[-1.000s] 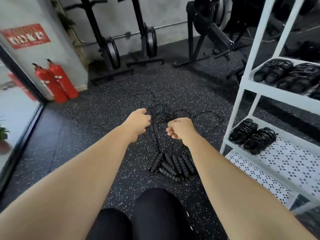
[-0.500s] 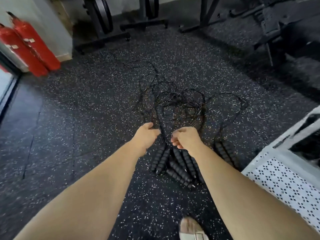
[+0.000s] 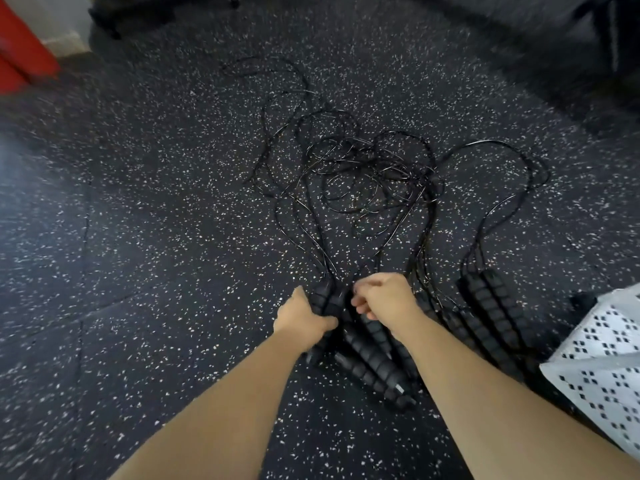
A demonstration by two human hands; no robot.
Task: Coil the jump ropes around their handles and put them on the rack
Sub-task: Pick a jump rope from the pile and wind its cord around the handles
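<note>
Several black jump ropes lie on the speckled rubber floor, their thin cords (image 3: 363, 178) tangled in loops ahead of me. Their ribbed foam handles (image 3: 372, 355) lie bunched below my hands, with another pair of handles (image 3: 491, 306) to the right. My left hand (image 3: 301, 315) closes around the leftmost pair of handles (image 3: 323, 301). My right hand (image 3: 386, 299) is curled over the handle tops where the cords join; what its fingers pinch is hidden. The white perforated rack shelf (image 3: 602, 362) shows at the right edge.
Red fire extinguishers (image 3: 20, 57) stand at the far left by a wall corner. Dark bases of gym equipment (image 3: 588, 46) cross the top and upper right. The floor is dark speckled rubber matting (image 3: 138, 237).
My head has tilted down and closer, so the rack's upper shelves left view. Both hands dropped from above the pile onto the handles, and the left hand closed on a pair.
</note>
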